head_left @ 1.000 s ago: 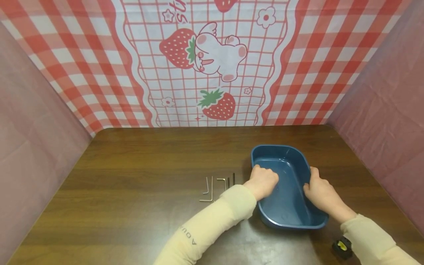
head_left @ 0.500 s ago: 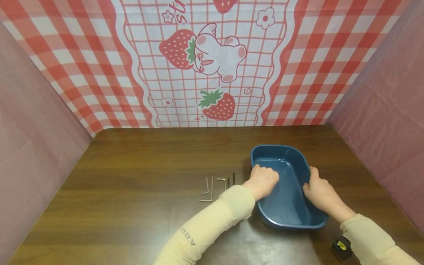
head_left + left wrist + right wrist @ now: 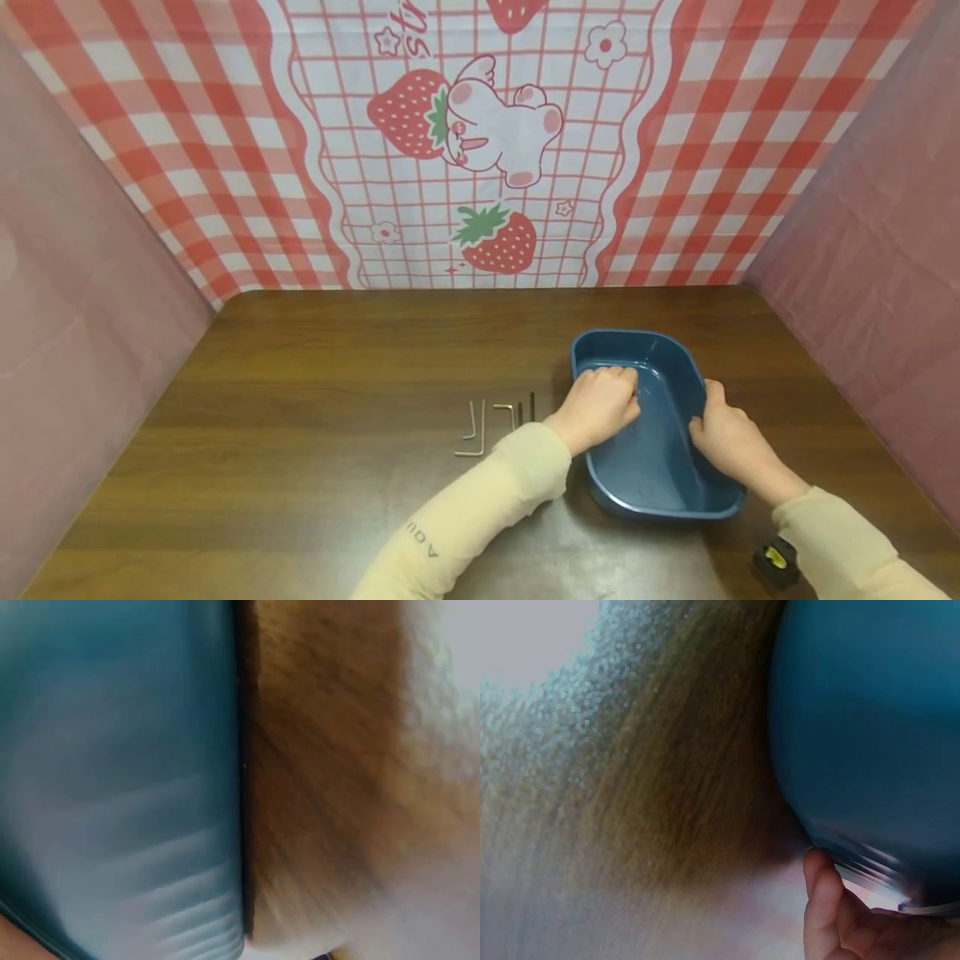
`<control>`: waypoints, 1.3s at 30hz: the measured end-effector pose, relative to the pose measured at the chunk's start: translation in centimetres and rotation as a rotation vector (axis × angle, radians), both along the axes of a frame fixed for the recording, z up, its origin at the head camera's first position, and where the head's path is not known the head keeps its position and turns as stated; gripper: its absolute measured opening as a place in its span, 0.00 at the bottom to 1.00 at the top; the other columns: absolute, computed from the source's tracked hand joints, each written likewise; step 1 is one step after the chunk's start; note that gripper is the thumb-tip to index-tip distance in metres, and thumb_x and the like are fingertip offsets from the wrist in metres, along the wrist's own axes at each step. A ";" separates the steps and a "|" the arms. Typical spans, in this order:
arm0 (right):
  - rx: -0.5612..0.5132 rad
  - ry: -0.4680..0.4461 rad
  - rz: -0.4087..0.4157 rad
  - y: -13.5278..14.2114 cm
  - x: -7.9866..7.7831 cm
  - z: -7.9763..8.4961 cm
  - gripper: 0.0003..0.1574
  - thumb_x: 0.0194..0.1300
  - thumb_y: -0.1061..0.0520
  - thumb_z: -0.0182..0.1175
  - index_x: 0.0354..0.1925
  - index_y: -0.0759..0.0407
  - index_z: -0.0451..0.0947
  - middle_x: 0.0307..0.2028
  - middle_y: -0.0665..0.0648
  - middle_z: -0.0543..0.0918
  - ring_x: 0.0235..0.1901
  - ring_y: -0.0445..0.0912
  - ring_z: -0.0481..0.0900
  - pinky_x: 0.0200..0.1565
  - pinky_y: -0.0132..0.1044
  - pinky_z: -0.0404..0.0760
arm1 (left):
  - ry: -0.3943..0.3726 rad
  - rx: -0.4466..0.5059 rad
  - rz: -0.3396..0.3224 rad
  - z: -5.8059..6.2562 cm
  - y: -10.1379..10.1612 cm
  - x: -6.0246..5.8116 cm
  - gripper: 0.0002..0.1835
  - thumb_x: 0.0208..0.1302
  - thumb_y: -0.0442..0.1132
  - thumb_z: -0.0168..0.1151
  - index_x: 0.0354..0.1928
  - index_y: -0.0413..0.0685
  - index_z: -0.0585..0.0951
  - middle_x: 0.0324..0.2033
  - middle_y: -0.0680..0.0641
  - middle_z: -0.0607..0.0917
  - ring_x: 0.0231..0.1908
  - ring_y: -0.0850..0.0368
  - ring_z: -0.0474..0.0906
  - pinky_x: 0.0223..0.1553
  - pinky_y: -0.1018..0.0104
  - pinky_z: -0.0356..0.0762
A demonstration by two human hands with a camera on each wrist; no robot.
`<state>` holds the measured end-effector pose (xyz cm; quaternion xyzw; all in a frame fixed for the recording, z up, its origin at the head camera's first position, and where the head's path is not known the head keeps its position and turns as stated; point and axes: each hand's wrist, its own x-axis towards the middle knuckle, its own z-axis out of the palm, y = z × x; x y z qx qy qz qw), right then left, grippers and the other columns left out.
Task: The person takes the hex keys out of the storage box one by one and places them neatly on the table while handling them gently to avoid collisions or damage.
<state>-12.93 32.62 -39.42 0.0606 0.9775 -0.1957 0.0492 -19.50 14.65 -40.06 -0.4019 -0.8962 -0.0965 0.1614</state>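
Note:
A blue oblong basin with rounded corners sits on the right half of the table. My right hand grips its right rim, thumb inside the basin and fingers outside. The left hand reaches across the left rim, knuckles up, its curled fingers over the basin's interior. A small dark spot shows between thumb and forefinger; I cannot tell whether they hold something. In the left wrist view the basin's side wall fills the left half. The right wrist view shows fingers against the basin's outside.
Left of the basin lie several L-shaped hex keys, among them a large silver one, a small silver one and a dark one. A black object with a yellow patch sits by the right sleeve. A strawberry-print cloth hangs behind the table.
My left hand has shifted slightly up and right over the basin, and its fingers have turned. The right hand keeps its grip; the basin and hex keys stay in place.

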 end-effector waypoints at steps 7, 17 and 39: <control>0.007 0.026 -0.005 0.2 -0.1 -0.1 0.38 0.59 0.61 0.44 0.59 0.82 0.41 0.26 0.77 0.75 0.22 0.59 0.77 0.22 0.49 0.72 | 0.013 0.174 -0.002 0.7 -0.6 -0.1 0.04 0.58 0.43 0.56 0.32 0.52 0.74 0.25 0.57 0.78 0.27 0.66 0.74 0.30 0.76 0.70; -0.013 -0.008 -0.005 0.5 0.1 -0.2 0.38 0.60 0.61 0.44 0.59 0.82 0.40 0.28 0.78 0.75 0.23 0.57 0.77 0.23 0.48 0.72 | -0.050 0.327 -0.029 3.8 -3.5 -0.3 0.03 0.59 0.40 0.56 0.34 0.50 0.75 0.27 0.57 0.78 0.26 0.68 0.69 0.32 0.80 0.69; -0.018 0.012 0.025 0.6 -0.2 -0.3 0.38 0.60 0.61 0.44 0.59 0.82 0.40 0.27 0.77 0.75 0.23 0.57 0.77 0.23 0.47 0.72 | -0.496 0.529 0.315 3.6 -14.4 -2.6 0.05 0.53 0.38 0.58 0.31 0.46 0.79 0.26 0.52 0.84 0.27 0.61 0.79 0.32 0.69 0.74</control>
